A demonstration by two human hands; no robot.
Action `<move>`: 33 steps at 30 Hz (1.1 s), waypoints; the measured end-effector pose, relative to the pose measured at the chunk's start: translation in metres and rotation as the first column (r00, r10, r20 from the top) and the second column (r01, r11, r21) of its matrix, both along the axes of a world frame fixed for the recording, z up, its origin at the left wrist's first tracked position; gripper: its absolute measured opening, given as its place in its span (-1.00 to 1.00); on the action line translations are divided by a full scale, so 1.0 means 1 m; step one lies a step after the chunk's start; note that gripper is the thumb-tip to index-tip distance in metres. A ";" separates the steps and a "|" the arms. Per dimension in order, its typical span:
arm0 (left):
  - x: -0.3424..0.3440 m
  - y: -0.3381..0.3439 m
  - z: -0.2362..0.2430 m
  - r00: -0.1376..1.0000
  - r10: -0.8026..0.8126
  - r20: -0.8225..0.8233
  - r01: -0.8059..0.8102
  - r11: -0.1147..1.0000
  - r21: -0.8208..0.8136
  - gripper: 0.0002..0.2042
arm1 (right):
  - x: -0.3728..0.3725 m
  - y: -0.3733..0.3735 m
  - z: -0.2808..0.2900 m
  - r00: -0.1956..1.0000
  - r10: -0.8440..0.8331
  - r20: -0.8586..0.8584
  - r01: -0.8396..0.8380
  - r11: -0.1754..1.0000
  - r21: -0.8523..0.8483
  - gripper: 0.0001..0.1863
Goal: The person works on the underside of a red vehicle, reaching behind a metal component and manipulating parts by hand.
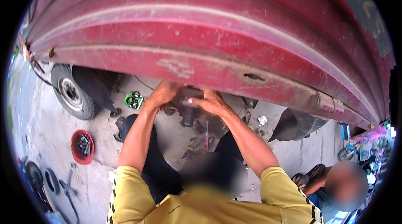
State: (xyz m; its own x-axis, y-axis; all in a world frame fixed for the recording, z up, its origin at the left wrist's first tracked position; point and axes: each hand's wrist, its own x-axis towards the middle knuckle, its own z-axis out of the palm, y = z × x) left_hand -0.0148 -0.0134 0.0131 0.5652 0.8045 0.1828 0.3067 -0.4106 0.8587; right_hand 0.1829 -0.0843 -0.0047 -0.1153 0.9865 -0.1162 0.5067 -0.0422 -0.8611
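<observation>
Both my arms reach forward under the lower edge of a red ribbed vehicle side panel (197,63). Between my hands is a dark, greasy metal part (181,97), its upper end partly hidden by the panel. My left hand (166,92) grips its left side, with the fingertips out of sight. From the right, my right hand (210,102) holds the part, its thumb lying across the front and the other fingers mostly hidden. A short dark cylinder (188,117) points down just below the part; whether it is joined on, I cannot tell.
A wheel (70,91) stands at the left. On the concrete floor are a green box with black rings (134,100) and a red bowl of metal pieces (83,146). A black mudflap (293,124) hangs at the right. Another person (320,184) sits at lower right.
</observation>
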 end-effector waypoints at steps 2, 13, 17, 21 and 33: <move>0.000 0.011 -0.025 0.999 0.005 0.044 -0.001 0.996 -0.089 -0.74 | 0.000 0.005 -0.007 0.999 -0.007 0.045 0.004 0.998 0.066 -0.42; 0.002 0.009 -0.037 0.992 0.071 -0.108 -0.087 0.985 -0.151 -0.66 | -0.004 0.014 -0.047 0.986 -0.136 0.101 0.106 0.960 0.261 -0.40; 0.001 0.003 -0.038 0.989 0.109 -0.100 -0.123 0.982 -0.143 -0.62 | -0.004 0.009 -0.029 0.990 -0.095 0.105 0.072 0.977 0.200 -0.40; 0.003 0.001 -0.034 0.979 0.122 -0.162 -0.141 0.984 -0.113 -0.57 | 0.002 0.005 -0.035 0.992 -0.119 0.048 0.106 0.970 0.219 -0.47; 0.007 -0.001 -0.013 0.960 0.029 -0.278 -0.077 0.983 -0.165 -0.53 | -0.008 0.013 -0.021 0.920 -0.358 -0.160 0.392 0.834 0.389 -0.44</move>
State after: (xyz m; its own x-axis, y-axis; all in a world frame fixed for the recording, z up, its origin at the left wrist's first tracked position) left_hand -0.0077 -0.0144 0.0003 0.5297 0.8401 -0.1168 0.5565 -0.2403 0.7954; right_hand 0.1748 -0.0710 -0.0253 0.2812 0.9126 0.2969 0.4546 0.1458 -0.8787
